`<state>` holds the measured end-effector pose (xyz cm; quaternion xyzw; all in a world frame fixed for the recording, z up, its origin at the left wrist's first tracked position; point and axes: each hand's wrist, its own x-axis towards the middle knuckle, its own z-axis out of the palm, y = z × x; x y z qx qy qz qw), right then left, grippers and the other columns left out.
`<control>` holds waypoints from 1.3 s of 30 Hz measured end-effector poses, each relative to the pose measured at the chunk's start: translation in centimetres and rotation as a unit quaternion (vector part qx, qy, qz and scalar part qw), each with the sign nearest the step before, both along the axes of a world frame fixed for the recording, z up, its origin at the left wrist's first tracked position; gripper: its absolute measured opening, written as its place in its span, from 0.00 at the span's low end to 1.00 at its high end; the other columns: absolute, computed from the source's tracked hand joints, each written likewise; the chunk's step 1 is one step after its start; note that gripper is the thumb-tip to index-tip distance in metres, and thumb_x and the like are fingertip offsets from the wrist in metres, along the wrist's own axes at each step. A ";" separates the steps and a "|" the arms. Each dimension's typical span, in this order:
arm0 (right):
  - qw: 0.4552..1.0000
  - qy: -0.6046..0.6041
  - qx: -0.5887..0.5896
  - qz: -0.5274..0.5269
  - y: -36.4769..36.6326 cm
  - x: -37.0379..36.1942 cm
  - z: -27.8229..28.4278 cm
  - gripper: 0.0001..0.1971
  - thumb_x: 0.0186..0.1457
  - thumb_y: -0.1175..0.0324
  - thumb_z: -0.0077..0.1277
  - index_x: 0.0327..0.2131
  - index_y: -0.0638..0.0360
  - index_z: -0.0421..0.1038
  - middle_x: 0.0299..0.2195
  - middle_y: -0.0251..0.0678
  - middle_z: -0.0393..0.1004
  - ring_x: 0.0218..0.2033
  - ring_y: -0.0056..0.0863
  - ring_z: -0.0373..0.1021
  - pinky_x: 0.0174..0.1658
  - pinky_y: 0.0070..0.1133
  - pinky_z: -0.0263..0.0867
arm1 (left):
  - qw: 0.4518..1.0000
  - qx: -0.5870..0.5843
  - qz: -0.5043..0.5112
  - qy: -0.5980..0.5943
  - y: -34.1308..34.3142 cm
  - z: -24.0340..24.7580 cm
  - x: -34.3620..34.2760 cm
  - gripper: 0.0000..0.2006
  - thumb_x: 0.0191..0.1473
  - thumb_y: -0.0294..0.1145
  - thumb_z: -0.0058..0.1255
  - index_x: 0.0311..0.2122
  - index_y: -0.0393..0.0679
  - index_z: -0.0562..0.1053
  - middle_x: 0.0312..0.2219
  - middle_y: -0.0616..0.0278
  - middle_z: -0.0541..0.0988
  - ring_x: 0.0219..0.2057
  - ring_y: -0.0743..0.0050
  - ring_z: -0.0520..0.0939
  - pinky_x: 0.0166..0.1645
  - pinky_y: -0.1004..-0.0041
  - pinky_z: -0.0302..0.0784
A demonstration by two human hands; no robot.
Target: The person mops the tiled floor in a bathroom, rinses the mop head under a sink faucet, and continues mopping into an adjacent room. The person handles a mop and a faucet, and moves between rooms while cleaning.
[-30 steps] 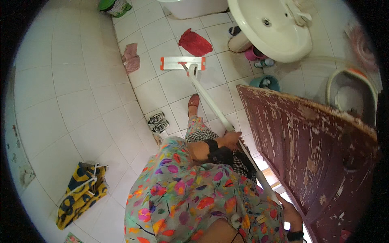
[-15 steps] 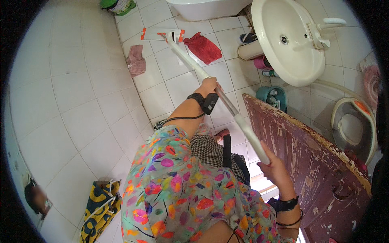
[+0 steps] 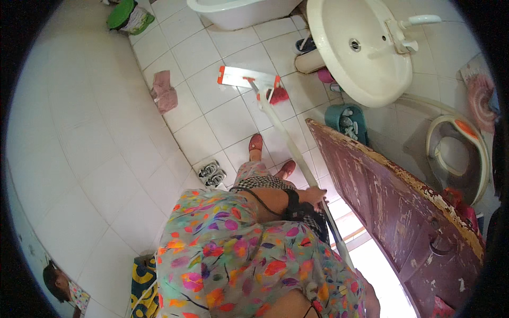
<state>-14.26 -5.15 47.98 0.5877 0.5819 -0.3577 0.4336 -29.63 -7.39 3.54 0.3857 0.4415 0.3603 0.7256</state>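
Observation:
My left hand (image 3: pixel 314 196) is wrapped round the long white and grey pole of a flat mop (image 3: pixel 289 140), low in front of my body. Its flat white head with orange ends (image 3: pixel 248 78) is tilted over the floor tiles. Right beside the head is a red cloth (image 3: pixel 279 96), partly hidden by it; whether they touch I cannot tell. At the pole's near end, my right hand (image 3: pixel 369 291) shows only in part past my patterned sleeve, its fingers hidden.
A peeling brown door (image 3: pixel 392 206) stands close on my right. Beyond it are a washbasin (image 3: pixel 360 58) and a teal bucket (image 3: pixel 347 123). A pink cloth (image 3: pixel 164 93) and a pair of shoes (image 3: pixel 212 174) lie along the left wall. A white tub (image 3: pixel 244 13) is at the far end.
The mop has been drawn back toward me and to the right, my left hand coming down with it. Its head now covers part of the red cloth, which is also nearer. My right hand has lowered.

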 end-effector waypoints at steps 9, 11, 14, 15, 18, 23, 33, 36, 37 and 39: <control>0.998 0.051 0.014 0.038 3.6 -6.1 -5.5 0.40 0.48 0.77 0.55 0.64 0.45 0.50 0.39 0.53 0.75 0.40 0.32 0.75 0.43 0.25 0.68 | 0.954 0.047 0.085 0.285 2.9 -0.4 -11.5 0.13 0.36 0.36 0.64 0.24 0.44 0.72 0.23 0.61 0.80 0.25 0.62 0.82 0.30 0.66 0.77; 0.982 0.157 0.040 0.097 5.3 -8.0 -7.1 0.41 0.47 0.76 0.56 0.64 0.43 0.50 0.34 0.56 0.74 0.36 0.42 0.76 0.38 0.29 0.69 | 0.971 0.024 0.109 0.212 3.8 -3.0 -15.9 0.11 0.41 0.30 0.59 0.31 0.43 0.71 0.24 0.60 0.77 0.27 0.63 0.81 0.31 0.63 0.77; 0.973 0.138 0.062 0.175 7.6 -10.1 -7.3 0.41 0.47 0.74 0.56 0.63 0.40 0.49 0.29 0.54 0.74 0.32 0.49 0.74 0.34 0.35 0.69 | 0.806 -0.158 0.485 -0.299 6.8 -7.0 -15.9 0.08 0.53 0.31 0.48 0.35 0.41 0.65 0.24 0.58 0.71 0.25 0.60 0.74 0.31 0.55 0.76; 0.972 0.128 0.066 0.184 7.9 -10.7 -6.5 0.41 0.47 0.74 0.57 0.63 0.40 0.49 0.29 0.53 0.74 0.32 0.49 0.74 0.35 0.35 0.69 | 0.883 0.045 0.433 -0.177 6.8 -8.3 -16.1 0.07 0.56 0.32 0.45 0.36 0.41 0.63 0.24 0.57 0.70 0.24 0.60 0.73 0.31 0.52 0.75; 0.967 0.114 0.126 0.189 8.4 -12.9 -3.2 0.39 0.46 0.73 0.57 0.62 0.45 0.53 0.31 0.54 0.74 0.34 0.49 0.74 0.36 0.35 0.69 | 0.839 0.106 0.430 -0.318 9.6 -8.5 -14.4 0.09 0.60 0.36 0.41 0.34 0.40 0.63 0.24 0.55 0.68 0.24 0.59 0.71 0.33 0.48 0.73; 0.950 0.095 0.213 0.210 6.8 -20.3 2.6 0.40 0.40 0.79 0.59 0.60 0.48 0.59 0.30 0.53 0.74 0.25 0.42 0.73 0.31 0.29 0.68 | 0.677 -0.200 0.417 -0.573 14.5 0.5 -19.3 0.08 0.57 0.31 0.38 0.28 0.39 0.62 0.22 0.55 0.64 0.22 0.58 0.68 0.33 0.52 0.70; 0.902 0.252 0.288 0.201 3.2 -39.7 11.9 0.20 0.49 0.81 0.46 0.48 0.64 0.71 0.49 0.46 0.71 0.50 0.39 0.69 0.49 0.26 0.66 | 0.805 -0.042 0.368 -0.463 16.5 9.1 -37.9 0.05 0.51 0.24 0.37 0.26 0.34 0.64 0.23 0.49 0.73 0.25 0.50 0.76 0.34 0.57 0.73; 0.860 0.307 0.281 0.295 3.8 -44.9 12.5 0.16 0.50 0.77 0.51 0.45 0.66 0.72 0.47 0.48 0.72 0.44 0.37 0.72 0.44 0.27 0.68 | 0.839 0.127 0.359 -0.389 17.9 8.0 -41.5 0.05 0.51 0.23 0.39 0.26 0.34 0.64 0.25 0.50 0.75 0.28 0.55 0.77 0.37 0.61 0.73; 0.818 0.329 0.266 0.390 4.9 -46.6 13.0 0.15 0.51 0.76 0.51 0.44 0.66 0.72 0.47 0.49 0.72 0.42 0.36 0.73 0.42 0.26 0.69 | 0.834 0.145 0.355 -0.397 18.3 7.9 -42.9 0.04 0.51 0.23 0.40 0.26 0.33 0.64 0.26 0.50 0.76 0.29 0.57 0.78 0.38 0.63 0.73; 0.757 0.367 0.279 0.464 5.7 -49.6 12.9 0.13 0.54 0.74 0.50 0.43 0.68 0.72 0.46 0.51 0.73 0.39 0.35 0.74 0.37 0.24 0.70 | 0.696 -0.089 0.341 -0.626 19.5 9.3 -44.7 0.04 0.51 0.22 0.40 0.26 0.34 0.63 0.25 0.52 0.74 0.29 0.58 0.77 0.37 0.63 0.73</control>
